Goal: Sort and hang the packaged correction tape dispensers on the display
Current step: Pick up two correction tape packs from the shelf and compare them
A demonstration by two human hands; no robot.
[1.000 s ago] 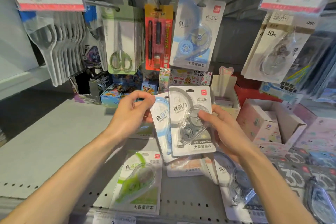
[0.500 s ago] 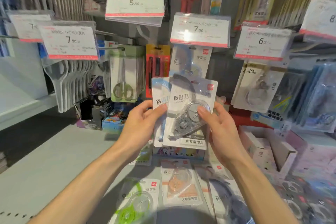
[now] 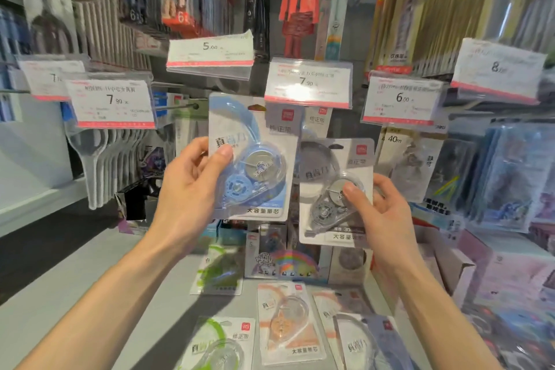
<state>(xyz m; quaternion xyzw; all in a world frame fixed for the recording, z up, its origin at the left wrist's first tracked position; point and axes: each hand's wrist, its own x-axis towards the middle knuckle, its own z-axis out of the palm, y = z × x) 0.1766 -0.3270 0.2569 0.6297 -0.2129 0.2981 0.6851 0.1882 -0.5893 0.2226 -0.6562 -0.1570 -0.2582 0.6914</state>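
Observation:
My left hand [image 3: 192,189] grips a blue correction tape pack [image 3: 255,159] by its left edge, thumb on the front, held upright just left of the 7.90 price tag [image 3: 309,82]. My right hand [image 3: 384,216] holds a grey correction tape pack [image 3: 327,177] lower and to the right, thumb pressed on its blister. Behind the two packs another pack [image 3: 321,120] hangs under that tag, mostly hidden. On the shelf below lie several more packs: a green one [image 3: 222,342], an orange one [image 3: 288,321] and a grey one [image 3: 360,339].
A bare peg hook [image 3: 180,106] points out left of the blue pack. Price tags hang around: 5.00 [image 3: 210,54], 6.00 [image 3: 402,99], left 7.90 [image 3: 111,102]. 40 m tape packs [image 3: 408,159] hang right. Clear spoons [image 3: 99,156] hang left. Boxes [image 3: 450,264] stand on the shelf [image 3: 75,294].
The two packs, stacked together earlier, are now apart: my left hand raised the blue one up and left, my right hand keeps the grey one. The view tilted upward.

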